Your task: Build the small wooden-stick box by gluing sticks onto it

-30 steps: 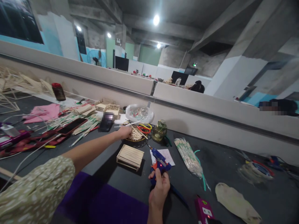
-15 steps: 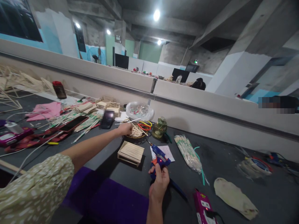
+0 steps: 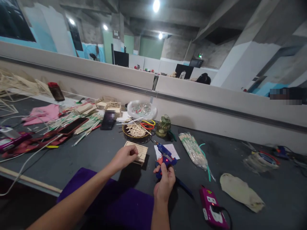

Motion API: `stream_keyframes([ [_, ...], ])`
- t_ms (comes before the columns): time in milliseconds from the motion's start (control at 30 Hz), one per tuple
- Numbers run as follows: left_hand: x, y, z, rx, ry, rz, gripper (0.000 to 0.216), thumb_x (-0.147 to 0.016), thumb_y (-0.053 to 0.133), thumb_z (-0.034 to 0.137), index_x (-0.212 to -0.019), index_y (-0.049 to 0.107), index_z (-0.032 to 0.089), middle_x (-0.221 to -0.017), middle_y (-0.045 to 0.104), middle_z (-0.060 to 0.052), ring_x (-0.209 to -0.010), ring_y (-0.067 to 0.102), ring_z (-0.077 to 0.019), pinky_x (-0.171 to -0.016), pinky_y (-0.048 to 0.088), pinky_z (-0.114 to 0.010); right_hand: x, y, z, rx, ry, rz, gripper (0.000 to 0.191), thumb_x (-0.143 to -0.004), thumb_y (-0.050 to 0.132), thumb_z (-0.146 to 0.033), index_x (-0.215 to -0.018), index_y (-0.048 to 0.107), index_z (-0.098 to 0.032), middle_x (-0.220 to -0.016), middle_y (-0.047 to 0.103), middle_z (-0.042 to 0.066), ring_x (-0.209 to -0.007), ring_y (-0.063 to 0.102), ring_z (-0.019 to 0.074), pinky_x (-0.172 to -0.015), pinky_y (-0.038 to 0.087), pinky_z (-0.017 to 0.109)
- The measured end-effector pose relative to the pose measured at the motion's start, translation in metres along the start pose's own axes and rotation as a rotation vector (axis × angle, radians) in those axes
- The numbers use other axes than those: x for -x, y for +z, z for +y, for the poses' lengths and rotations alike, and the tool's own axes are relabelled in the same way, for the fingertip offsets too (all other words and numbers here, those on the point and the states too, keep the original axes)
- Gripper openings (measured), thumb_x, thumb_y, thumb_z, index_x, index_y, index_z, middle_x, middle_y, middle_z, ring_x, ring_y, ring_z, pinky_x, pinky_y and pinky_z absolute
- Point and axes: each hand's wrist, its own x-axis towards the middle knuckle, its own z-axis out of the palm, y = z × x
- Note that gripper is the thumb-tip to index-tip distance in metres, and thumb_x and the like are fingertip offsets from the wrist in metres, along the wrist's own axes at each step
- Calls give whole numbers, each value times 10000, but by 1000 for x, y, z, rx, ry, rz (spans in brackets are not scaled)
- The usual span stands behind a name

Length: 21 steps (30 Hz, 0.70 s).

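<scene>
My left hand is closed in a pinch on a short wooden stick, held over a small slatted wooden model on the dark table. The hand covers part of the model's left and front. My right hand is wrapped round the handle of a blue glue gun, its nozzle pointing up and away to the left. A red light glows on the gun's body. Behind the model stands a round basket of short wooden sticks. A printed paper lies beneath the gun's front.
A green glass jar stands right of the basket, near bagged sticks. At the front right are a magenta power strip and a beige cloth. A phone, cables and stick bundles crowd the left. A low partition runs behind.
My left hand has come back from the stick basket to the wooden model, a short stick between its fingers. My right hand still holds the glue gun in nearly the same place.
</scene>
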Motion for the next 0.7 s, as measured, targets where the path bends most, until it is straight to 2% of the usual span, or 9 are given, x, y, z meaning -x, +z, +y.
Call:
stream_keyframes([
  [167, -7, 15, 14, -107, -23, 49, 31, -752, 544, 205, -754, 573, 215, -732, 657, 3, -676, 577, -143, -578, 356, -236, 1, 1, -3, -19, -2, -8, 268, -812, 635, -386, -883, 574, -135, -619, 567, -31, -510, 468, 95, -528, 438, 245],
  [367, -18, 24, 25, -288, 35, 60, 61, -784, 545, 225, -781, 603, 208, -798, 679, -44, -735, 597, -174, -601, 339, -253, 0, -1, -1, -27, -16, -5, 250, -825, 624, -380, -856, 572, -138, -539, 523, -54, -506, 469, 103, -528, 421, 241],
  [533, -25, 25, 24, -277, 51, -28, 119, -785, 558, 242, -780, 670, 203, -809, 704, -58, -763, 614, -191, -620, 355, -253, 0, -1, -1, -20, -1, -10, 260, -834, 614, -378, -894, 589, -127, -536, 524, -54, -510, 463, 100, -541, 413, 239],
  [700, -33, 12, 16, -248, 139, -129, 231, -726, 548, 130, -850, 726, 209, -865, 725, -42, -818, 627, -192, -687, 393, -243, 1, -1, -1, -29, 12, -5, 276, -825, 616, -395, -889, 592, -128, -538, 523, -54, -507, 467, 101, -534, 410, 235],
])
